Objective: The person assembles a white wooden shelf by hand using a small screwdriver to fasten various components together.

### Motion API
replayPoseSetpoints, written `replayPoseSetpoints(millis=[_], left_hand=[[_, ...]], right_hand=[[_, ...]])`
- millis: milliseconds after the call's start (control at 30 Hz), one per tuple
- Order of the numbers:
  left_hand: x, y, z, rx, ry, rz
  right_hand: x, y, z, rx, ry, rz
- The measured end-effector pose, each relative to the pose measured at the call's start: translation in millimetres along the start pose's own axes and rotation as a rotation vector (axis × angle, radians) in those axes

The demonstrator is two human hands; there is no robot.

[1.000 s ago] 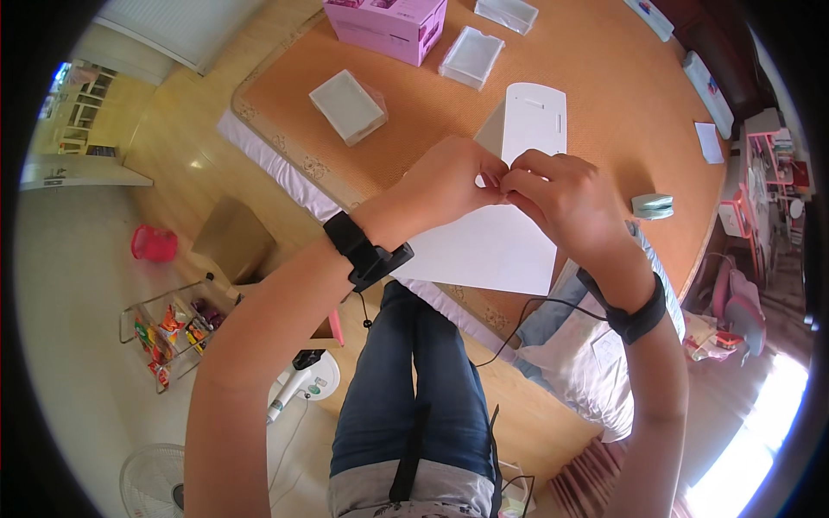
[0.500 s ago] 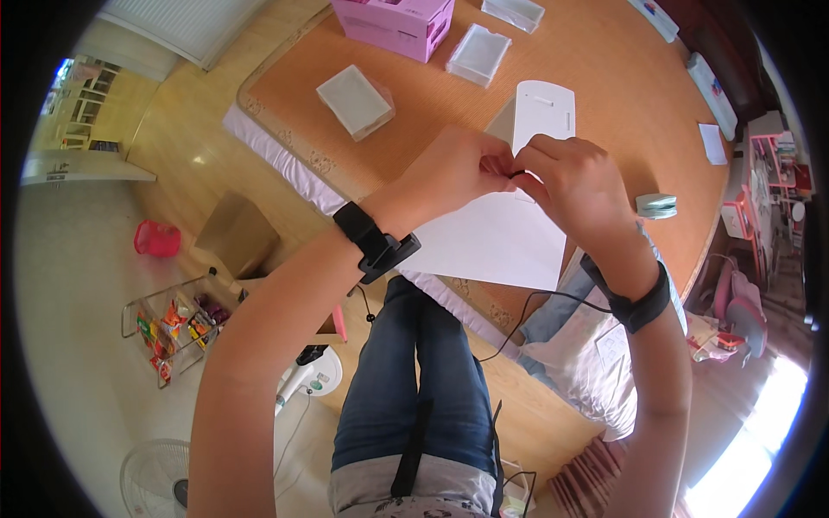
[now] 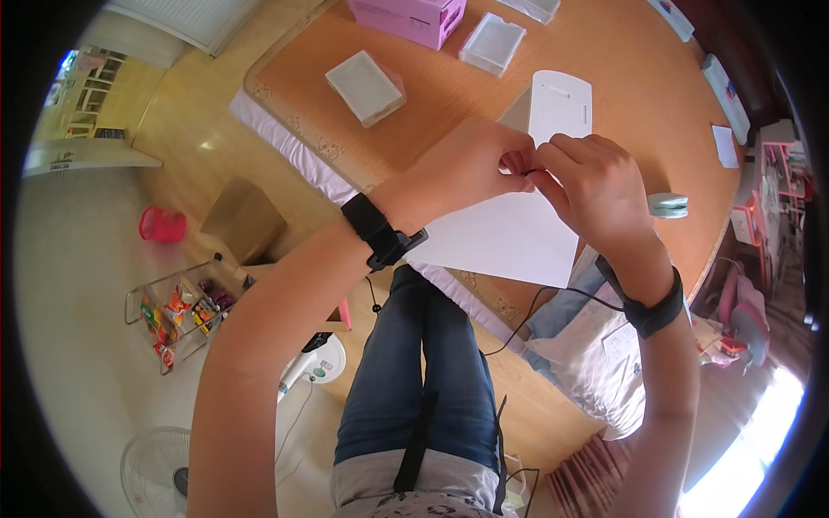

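Note:
My left hand [image 3: 485, 160] and my right hand [image 3: 598, 186] meet fingertip to fingertip above the mat-covered bed. Between their pinched fingers shows a small dark, thin thing [image 3: 529, 173], too small to name. Both hands are closed on it. Below them lies a flat white panel [image 3: 509, 240], its far end rounded and cut with narrow slots. My hands and left forearm hide part of this panel. Each wrist wears a black strap.
Clear-wrapped white boxes [image 3: 364, 89] and a pink-purple carton [image 3: 414, 19] stand on the far side of the bed. A pale green packet [image 3: 667, 205] lies right of my right hand. Clothes [image 3: 596, 354] are heaped at the near edge. A snack rack [image 3: 177, 311] and pink bin [image 3: 162, 224] stand left.
The whole view has shifted slightly, so the bed's things appear a little higher and to the right. My hands stay together over the panel, still pinching the small dark thing.

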State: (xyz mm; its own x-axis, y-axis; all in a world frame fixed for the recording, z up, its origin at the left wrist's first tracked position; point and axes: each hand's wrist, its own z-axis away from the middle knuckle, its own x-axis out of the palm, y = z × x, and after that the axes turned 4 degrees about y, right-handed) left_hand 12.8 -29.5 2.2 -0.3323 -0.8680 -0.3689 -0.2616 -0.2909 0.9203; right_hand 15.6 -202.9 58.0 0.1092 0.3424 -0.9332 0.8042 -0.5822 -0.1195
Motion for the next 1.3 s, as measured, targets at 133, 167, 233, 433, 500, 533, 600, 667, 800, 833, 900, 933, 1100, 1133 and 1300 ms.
replayPoseSetpoints(millis=[133, 167, 233, 433, 500, 533, 600, 667, 800, 833, 900, 933, 1100, 1133, 1300], left_hand=[[-3, -2, 0, -0.047, -0.03, -0.001], [-4, -3, 0, -0.058, -0.038, -0.015], [-5, -3, -1, -0.062, -0.056, -0.023], [-2, -8, -1, 0.034, -0.031, -0.006], [2, -9, -1, 0.075, 0.004, 0.05], [2, -9, -1, 0.046, 0.008, 0.034], [2, -8, -1, -0.013, 0.015, 0.004], [1, -9, 0, -0.05, -0.03, -0.039], [-2, -5, -1, -0.044, -0.064, 0.024], [-3, -6, -1, -0.023, -0.069, 0.004], [-3, -7, -1, 0.017, -0.079, -0.036], [-3, -7, -1, 0.015, -0.077, -0.049], [1, -7, 1, 0.036, -0.017, 0.009], [1, -7, 1, 0.035, 0.0, -0.001], [3, -12, 3, 0.04, 0.068, 0.003]], right_hand=[[0, 1, 0, -0.028, -0.004, 0.007], [0, 1, -1, -0.034, 0.008, -0.007], [2, 2, 1, -0.043, 0.011, -0.01], [2, 5, 1, -0.05, -0.006, 0.0], [2, 5, 0, -0.054, -0.014, 0.028], [2, 5, -1, -0.055, -0.017, 0.028], [2, 4, -2, -0.055, -0.025, 0.03], [3, 5, -2, -0.077, 0.014, 0.029], [3, 6, 2, -0.092, -0.006, 0.025], [3, 7, 2, -0.105, -0.003, 0.018], [2, 8, 0, -0.129, 0.001, 0.005], [2, 8, -1, -0.129, -0.005, 0.011], [4, 6, -4, -0.114, 0.006, 0.055], [5, 6, -5, -0.116, 0.009, 0.059], [5, 6, -7, -0.106, -0.028, 0.081]])
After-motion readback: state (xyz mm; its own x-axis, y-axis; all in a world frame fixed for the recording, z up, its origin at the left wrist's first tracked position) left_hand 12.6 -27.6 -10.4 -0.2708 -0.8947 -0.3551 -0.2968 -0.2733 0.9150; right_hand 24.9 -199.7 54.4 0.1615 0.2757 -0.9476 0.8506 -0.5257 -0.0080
